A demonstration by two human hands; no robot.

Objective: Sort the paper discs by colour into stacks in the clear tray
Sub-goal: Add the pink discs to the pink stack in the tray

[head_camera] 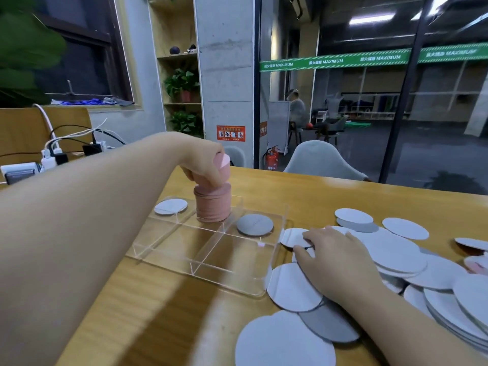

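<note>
- Left hand (204, 165), frame centre: fingers pinching pink paper discs (221, 161) over the tall pink stack (212, 204), presumably to add them.
- Clear plastic compartment tray (277, 262): one colour per cell.
- Right hand (335, 257), lower right: fingers spread flat on loose pale discs (396, 249), probably steadying them.

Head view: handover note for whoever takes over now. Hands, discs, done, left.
Left hand: on top of the pink stack, fingers curled round pink discs.
Right hand: resting flat on the loose pile right of the clear tray, holding nothing.
Done: tall pink stack in a far tray compartment; one white disc to its left, one grey disc to its right.
Left: most of the job. The pile is mostly white with some grey, and a pink disc shows at the right edge. Near compartments hold nothing.
</note>
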